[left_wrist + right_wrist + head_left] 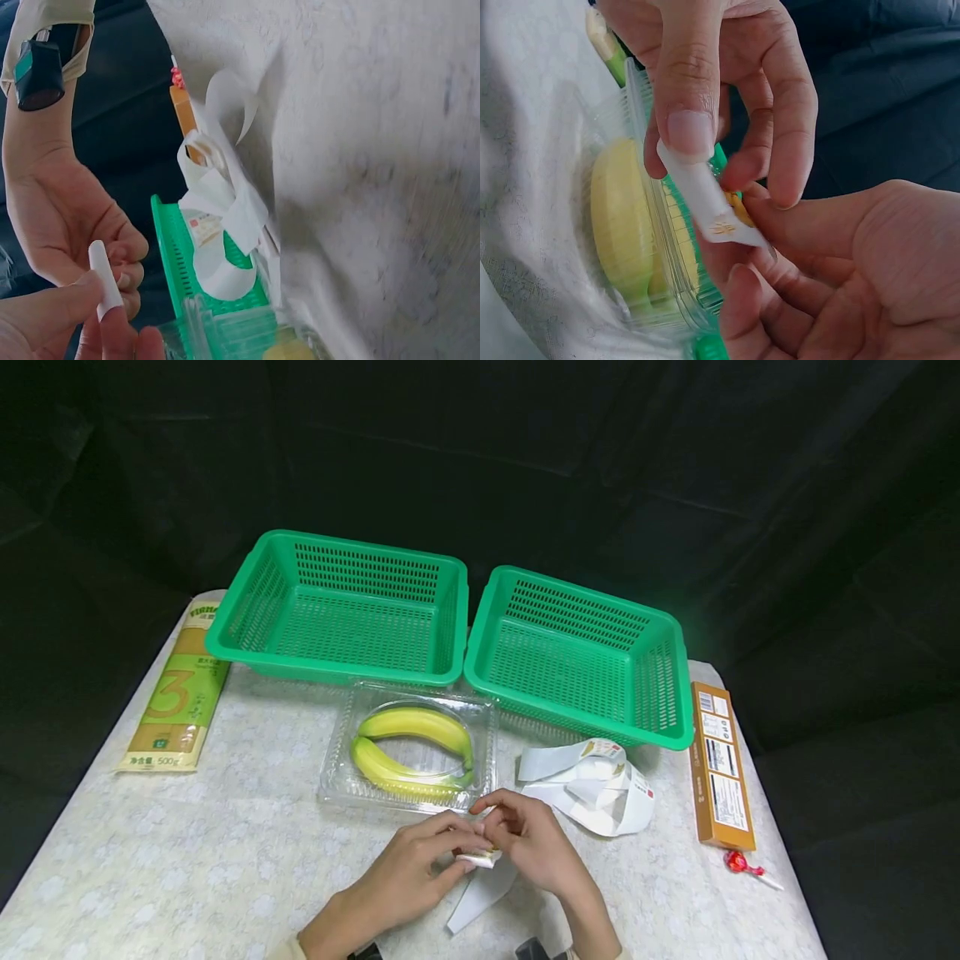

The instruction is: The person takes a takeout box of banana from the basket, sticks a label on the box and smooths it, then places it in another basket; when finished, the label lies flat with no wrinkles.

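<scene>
In the head view, my left hand (420, 870) holds a small white paper label (480, 858), and my right hand (534, 839) meets it from the right. Up close in the right wrist view, the left thumb presses along the label (697, 187), which carries gold print. Thumb and fingers of the right hand (892, 262) pinch its lower edge. Below the hands lies a white paper strip (483, 895). Just beyond them, two bananas (412, 731) show in a clear plastic clamshell box (333, 777). A loose heap of white label strip (592, 785) lies to the right.
Two green plastic baskets, left (352, 672) and right (577, 710), stand at the back. A noodle packet (174, 693) lies far left. On the right are an orange box (723, 768) and a red lollipop (737, 862) near the table edge.
</scene>
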`<state>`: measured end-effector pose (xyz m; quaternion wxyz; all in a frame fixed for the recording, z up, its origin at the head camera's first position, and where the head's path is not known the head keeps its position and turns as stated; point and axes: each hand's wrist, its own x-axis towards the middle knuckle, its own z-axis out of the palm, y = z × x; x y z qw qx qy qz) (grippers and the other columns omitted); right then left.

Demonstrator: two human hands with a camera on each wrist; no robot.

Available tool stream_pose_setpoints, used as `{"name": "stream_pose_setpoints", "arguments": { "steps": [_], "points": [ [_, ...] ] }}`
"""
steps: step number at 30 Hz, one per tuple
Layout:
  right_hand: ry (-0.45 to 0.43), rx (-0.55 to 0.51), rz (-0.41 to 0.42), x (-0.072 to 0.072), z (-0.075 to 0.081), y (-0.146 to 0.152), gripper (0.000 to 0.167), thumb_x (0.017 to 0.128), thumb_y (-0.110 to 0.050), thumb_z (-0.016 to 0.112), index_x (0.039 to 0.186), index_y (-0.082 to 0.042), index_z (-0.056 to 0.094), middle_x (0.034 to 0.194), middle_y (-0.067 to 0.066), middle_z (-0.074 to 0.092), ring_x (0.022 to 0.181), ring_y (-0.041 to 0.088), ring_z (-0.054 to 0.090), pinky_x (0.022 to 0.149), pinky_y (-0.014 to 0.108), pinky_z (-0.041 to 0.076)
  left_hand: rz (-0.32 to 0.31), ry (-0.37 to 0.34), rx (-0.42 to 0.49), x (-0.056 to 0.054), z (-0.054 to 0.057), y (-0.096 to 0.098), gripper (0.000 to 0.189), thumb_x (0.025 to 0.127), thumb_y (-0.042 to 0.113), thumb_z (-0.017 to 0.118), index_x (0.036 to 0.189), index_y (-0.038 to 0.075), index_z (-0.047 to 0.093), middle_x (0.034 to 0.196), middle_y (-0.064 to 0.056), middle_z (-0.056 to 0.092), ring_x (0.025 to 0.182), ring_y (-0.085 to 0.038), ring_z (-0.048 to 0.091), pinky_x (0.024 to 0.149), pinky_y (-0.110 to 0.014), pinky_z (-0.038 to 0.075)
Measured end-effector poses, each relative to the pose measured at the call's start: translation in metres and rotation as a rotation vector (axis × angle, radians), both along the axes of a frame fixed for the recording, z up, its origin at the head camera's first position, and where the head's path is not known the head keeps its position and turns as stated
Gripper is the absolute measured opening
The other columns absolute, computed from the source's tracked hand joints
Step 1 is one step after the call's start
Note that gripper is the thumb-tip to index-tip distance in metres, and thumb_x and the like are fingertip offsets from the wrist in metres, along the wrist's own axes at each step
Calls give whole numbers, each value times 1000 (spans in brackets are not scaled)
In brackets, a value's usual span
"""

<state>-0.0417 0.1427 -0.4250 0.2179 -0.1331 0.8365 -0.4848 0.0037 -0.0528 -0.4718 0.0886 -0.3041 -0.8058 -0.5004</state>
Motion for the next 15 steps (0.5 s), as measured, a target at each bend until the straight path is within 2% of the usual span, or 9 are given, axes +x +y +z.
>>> {"name": "stream_pose_setpoints", "arguments": {
  "steps": [4, 7, 15],
  "points": [
    [-1, -18, -25, -3, 0, -1, 22, 93, -1, 65, 114, -4, 69, 82, 11, 69, 63, 11, 60, 58, 20, 49, 11, -30, -9, -2, 3, -3, 34, 86, 5, 77, 117, 18, 74, 117, 4, 69, 89, -6, 66, 78, -15, 55],
    [7, -28, -15, -6, -1, -1, 23, 93, -6, 69, 115, -4, 68, 84, 12, 71, 66, 10, 62, 61, 20, 50, 28, -40, -15, -2, 4, -4, 33, 85, 4, 77, 116, 16, 74, 113, 4, 69, 89, -6, 66, 78, -16, 56],
    [25, -31, -11, -13, -1, -6, 26, 92, -9, 70, 117, -3, 68, 93, 12, 72, 76, 8, 64, 67, 21, 53, 78, -7, -15, -6, 4, -7, 30, 84, 1, 77, 111, 15, 75, 105, 6, 71, 95, -7, 70, 84, -18, 57]
  ]
}}
